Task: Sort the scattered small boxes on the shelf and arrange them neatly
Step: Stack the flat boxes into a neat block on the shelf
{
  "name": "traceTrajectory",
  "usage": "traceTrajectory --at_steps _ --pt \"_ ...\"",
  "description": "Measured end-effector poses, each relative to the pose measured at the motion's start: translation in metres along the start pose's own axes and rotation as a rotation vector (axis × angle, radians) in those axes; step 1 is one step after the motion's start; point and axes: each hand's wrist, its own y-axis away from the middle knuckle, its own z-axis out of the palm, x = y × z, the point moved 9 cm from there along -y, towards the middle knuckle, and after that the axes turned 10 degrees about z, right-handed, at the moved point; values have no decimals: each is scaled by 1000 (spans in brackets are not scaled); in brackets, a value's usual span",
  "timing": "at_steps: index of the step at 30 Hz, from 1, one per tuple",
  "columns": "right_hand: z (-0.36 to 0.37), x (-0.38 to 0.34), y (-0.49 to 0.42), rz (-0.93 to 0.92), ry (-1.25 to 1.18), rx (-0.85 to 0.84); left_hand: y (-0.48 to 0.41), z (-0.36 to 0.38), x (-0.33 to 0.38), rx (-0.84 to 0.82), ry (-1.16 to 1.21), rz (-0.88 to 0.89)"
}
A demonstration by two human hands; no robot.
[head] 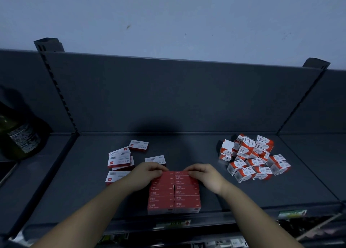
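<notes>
The left wrist (131, 182) hides part of a white box (112, 178); bottle (18, 133) label blurred.

A: Finish on the shelf (187, 148)?
B: Was matt dark-grey painted metal, smooth. The back panel (168, 98) looked the same.
A: Boxes?
B: The red stack (174, 193) was printed card with a slight sheen. The right-hand pile (250, 158) was card too. The bottle (16, 133) looked glossy.
</notes>
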Motion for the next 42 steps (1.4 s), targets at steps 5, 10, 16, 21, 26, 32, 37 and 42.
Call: traceTrajectory --at_steps 5,10,16,21,26,32,37,42 --pt "0 -6 1 7 35 -20 0 0 -1 -37 -23 8" --pt "-7 -22 -6 6 129 29 0 -29 7 166 -31 81" --pt "1 -46 -24 13 278 93 13 -93 10 445 -38 112" --pt "23 -64 -39 3 413 93 26 -146 -8 524 -319 19" --pt "48 -75 -54 6 568 61 25 -158 -26 391 -533 -78" --pt "69 -89 -68 -54 850 101 14 -163 -22 293 -719 -65" --pt "78 -91 -75 -35 1043 107 -16 -154 -3 161 -930 -17" --pt "81 -84 -72 -5 1062 88 -45 -135 -3 50 -1079 8"
